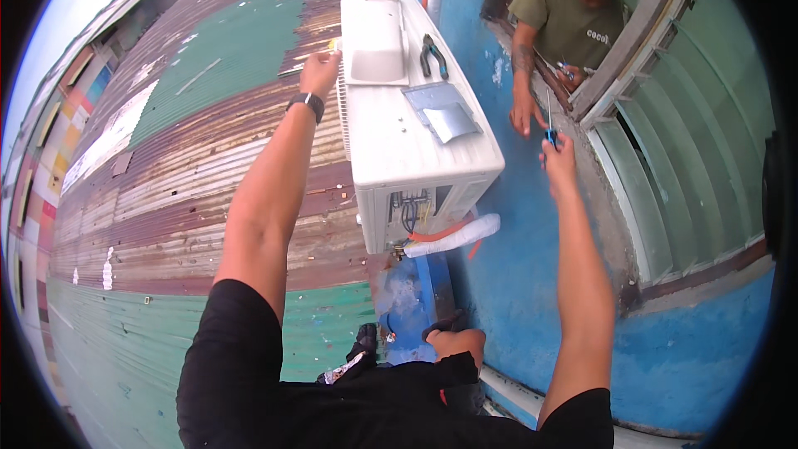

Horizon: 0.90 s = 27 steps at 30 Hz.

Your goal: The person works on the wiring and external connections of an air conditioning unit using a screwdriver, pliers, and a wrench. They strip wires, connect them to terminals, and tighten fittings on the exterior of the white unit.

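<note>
Hands [320,75] [562,160], one gripping a screwdriver [550,135], flank a casing [424,158] containing wires [409,213].

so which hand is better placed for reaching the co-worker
Probably right: the right hand holds a screwdriver near the co-worker's hand; the left hand is across the air-conditioner outdoor unit.

Outdoors beside a building's blue wall [519,233], corrugated roof [191,187], louvred window [706,175]

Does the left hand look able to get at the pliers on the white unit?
Probably yes: the pliers lie uncovered on the white unit, though the left hand would need to clear the pale cover between them.
</note>
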### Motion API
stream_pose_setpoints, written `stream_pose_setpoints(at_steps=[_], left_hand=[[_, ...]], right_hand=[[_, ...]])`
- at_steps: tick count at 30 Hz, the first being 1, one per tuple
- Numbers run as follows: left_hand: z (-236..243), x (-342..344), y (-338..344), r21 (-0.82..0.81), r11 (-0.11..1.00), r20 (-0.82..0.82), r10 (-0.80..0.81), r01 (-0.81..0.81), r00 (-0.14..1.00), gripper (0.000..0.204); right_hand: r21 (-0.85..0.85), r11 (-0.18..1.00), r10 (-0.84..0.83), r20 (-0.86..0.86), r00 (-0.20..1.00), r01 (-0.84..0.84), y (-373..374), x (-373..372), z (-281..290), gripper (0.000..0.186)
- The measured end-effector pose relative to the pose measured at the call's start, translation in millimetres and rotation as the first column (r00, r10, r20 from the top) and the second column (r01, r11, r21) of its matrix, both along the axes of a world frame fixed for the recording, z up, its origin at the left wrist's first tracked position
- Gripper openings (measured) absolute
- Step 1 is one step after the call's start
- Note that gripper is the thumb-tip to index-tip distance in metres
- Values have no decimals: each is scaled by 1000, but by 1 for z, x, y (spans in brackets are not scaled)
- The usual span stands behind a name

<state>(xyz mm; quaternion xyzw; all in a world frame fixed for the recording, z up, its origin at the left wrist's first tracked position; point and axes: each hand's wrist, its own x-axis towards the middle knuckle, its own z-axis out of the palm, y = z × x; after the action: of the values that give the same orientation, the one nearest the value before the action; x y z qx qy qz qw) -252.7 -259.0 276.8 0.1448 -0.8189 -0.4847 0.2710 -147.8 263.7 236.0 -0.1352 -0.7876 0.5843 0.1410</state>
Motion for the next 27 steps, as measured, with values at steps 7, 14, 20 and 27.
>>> stream_pose_setpoints(at_steps=[7, 14, 20, 27], left_hand=[[-10, 76, 129, -349, 885, -325, -423, 309, 846, 13], [-5, 99, 156, -618, 638, -51, -616, 460, 786, 24], [0, 84, 156, -662, 590, 171, -482, 462, 859, 32], [14, 98, 120, -575, 597, 301, -482, 560, 823, 27]], right_hand=[[54, 998, -15, -25, 1000, 16, 33, -28, -5, 58], [-14, 999, 32, -95, 995, -33, 11, -34, 43, 54], [-317, 944, 58, -114, 992, -91, -44, -20, 50, 43], [135, 985, 114, -32, 993, -108, -116, 9, 28, 60]])
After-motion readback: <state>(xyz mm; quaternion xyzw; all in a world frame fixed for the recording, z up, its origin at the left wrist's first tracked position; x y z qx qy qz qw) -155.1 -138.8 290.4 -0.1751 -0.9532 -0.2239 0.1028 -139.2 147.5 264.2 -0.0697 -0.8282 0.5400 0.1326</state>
